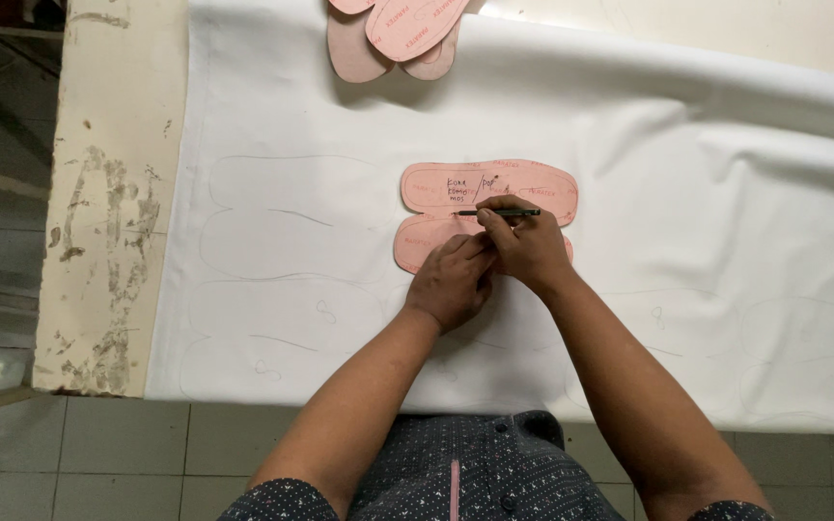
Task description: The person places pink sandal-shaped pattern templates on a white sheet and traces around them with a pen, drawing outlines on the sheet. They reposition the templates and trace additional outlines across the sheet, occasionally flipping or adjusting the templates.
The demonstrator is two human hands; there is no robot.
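fingers [496,224] of right hand [526,249] pinching pen [510,212], left hand [451,280] pressing pink template [523,185]

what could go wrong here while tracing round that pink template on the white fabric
1. The pink template seems pinned only by the left hand at its lower lobe; it may slip under the pen in the right hand, skewing the line.
2. The white fabric ridges up near the top and could shift or wrinkle.
3. Traced outlines sit close by, so a new line might overlap one.
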